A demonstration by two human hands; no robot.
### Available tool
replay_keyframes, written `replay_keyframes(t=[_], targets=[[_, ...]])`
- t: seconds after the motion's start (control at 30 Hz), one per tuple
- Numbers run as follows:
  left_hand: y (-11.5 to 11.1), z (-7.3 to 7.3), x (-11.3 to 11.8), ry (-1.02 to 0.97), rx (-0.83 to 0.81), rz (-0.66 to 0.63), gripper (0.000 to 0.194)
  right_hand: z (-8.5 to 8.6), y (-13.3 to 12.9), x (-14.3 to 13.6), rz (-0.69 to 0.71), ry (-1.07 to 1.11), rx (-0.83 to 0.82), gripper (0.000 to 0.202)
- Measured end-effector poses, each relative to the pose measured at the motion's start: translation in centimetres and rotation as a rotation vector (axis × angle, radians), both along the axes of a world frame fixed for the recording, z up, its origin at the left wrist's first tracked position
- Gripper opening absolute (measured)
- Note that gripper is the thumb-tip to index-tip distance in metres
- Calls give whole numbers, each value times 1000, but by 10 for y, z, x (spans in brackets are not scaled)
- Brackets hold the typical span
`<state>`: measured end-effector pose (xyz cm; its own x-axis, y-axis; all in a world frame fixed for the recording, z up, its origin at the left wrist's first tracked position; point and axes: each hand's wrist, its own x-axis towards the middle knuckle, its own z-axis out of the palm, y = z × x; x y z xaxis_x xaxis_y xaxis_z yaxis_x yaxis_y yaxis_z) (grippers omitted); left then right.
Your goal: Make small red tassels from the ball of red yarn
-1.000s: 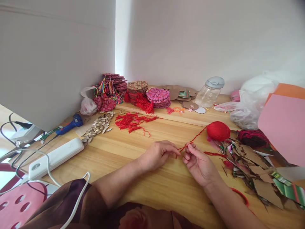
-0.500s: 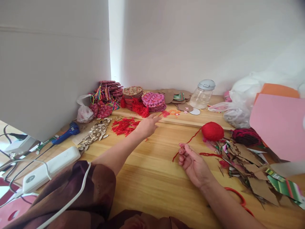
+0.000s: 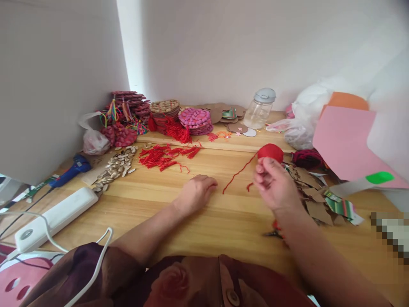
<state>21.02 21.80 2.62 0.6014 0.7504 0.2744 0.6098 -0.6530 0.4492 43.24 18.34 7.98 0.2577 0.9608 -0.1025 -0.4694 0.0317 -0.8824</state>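
My left hand (image 3: 198, 192) hovers low over or rests on the middle of the table, palm down, its fingers curled together with nothing showing in them. My right hand (image 3: 276, 183) is raised before the red yarn ball (image 3: 271, 151) and hides its lower part. Its fingers are pinched, and whatever they hold, if anything, is hidden. From the ball a red yarn strand (image 3: 239, 171) runs leftward to a loose end, and a shorter yarn end (image 3: 249, 186) shows beside my right fingers. Red tassels (image 3: 159, 156) lie in a pile beyond my left hand. Scissors (image 3: 274, 233) are partly under my right forearm.
Stacked woven coasters (image 3: 195, 120), cardboard discs (image 3: 220, 111) and a clear jar (image 3: 259, 111) stand at the back. Pale shells or seeds (image 3: 119, 166), a blue glue gun (image 3: 70, 171) and a white power strip (image 3: 56, 219) are left. Cardboard scraps (image 3: 319, 211) and pink paper (image 3: 343, 140) lie right.
My left hand has drawn back from the tassels, where one more lies at the right end. My right hand has moved up and right, and the yarn strand now lies loose on the table.
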Motion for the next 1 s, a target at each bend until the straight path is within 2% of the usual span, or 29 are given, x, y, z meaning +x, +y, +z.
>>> replay_keyframes(t=[0.1,0.17,0.27,0.37,0.47,0.57,0.67,0.77,0.87,0.93,1.0], targets=[[4,-11,-1,-123,-12,-21,19,14,-10,18,-93,-134,64,23],[7,-14,-2,-156,-34,-47,15,9,-19,19,-93,-336,75,18],[11,-15,-3,-210,-79,-71,13,-10,-26,8,39,-838,119,11],[14,-15,-4,-257,-121,-55,15,-27,-19,-6,206,-1309,254,9],[16,-13,-5,-257,-137,-46,16,-35,-2,-12,288,-1579,339,15],[19,-11,-7,-227,-134,-51,22,-37,12,-15,353,-1701,325,6],[22,-11,-10,-204,-120,-40,29,-36,20,-17,421,-1686,367,8],[24,-13,-12,-205,-112,-32,26,-23,32,-12,404,-1451,374,8],[25,-14,-13,-225,-117,-56,21,11,54,7,236,-1051,268,8],[24,-15,-13,-239,-118,-67,20,43,69,25,61,-802,302,15],[24,-15,-12,-254,-116,-59,20,76,78,44,-137,-682,333,13]])
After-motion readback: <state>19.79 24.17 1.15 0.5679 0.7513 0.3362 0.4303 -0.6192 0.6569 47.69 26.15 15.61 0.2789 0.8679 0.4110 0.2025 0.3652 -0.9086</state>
